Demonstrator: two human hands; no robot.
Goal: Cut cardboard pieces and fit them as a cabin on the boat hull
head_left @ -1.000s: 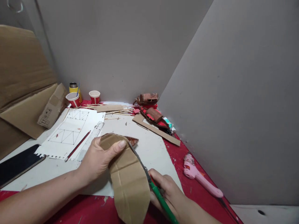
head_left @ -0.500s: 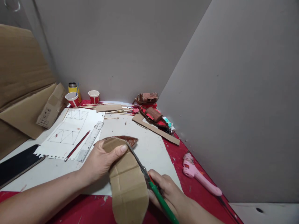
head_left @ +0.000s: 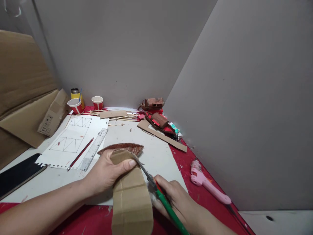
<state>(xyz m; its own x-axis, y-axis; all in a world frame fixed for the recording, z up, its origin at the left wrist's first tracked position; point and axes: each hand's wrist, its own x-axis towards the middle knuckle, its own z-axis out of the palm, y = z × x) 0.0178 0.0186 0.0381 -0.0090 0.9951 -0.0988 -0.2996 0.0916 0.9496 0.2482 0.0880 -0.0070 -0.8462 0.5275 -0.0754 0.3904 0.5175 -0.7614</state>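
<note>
In my left hand [head_left: 110,171] is a long piece of brown cardboard [head_left: 132,202], gripped near its top with the thumb on its face. Fold lines cross the piece, and its lower end runs out of view. My right hand [head_left: 174,199] is closed round the green and orange handles of a pair of scissors [head_left: 163,199]. The scissor blades lie along the cardboard's upper right edge, their tips close to my left thumb. Just behind the cardboard, a brown, pointed boat-shaped piece [head_left: 132,148] rests on the white sheet.
On the left are a dark phone [head_left: 22,174], a drawing sheet [head_left: 80,132], a pencil [head_left: 80,153] and a ruler [head_left: 94,150]. Sticks [head_left: 132,115], paper cups [head_left: 97,103] and small model boats [head_left: 158,120] stand farther back. A pink glue gun [head_left: 210,186] lies at right.
The cardboard has shifted slightly down and left at its top, uncovering more of the boat-shaped piece. Both hands keep their grip; the scissors stay at the cardboard's right edge.
</note>
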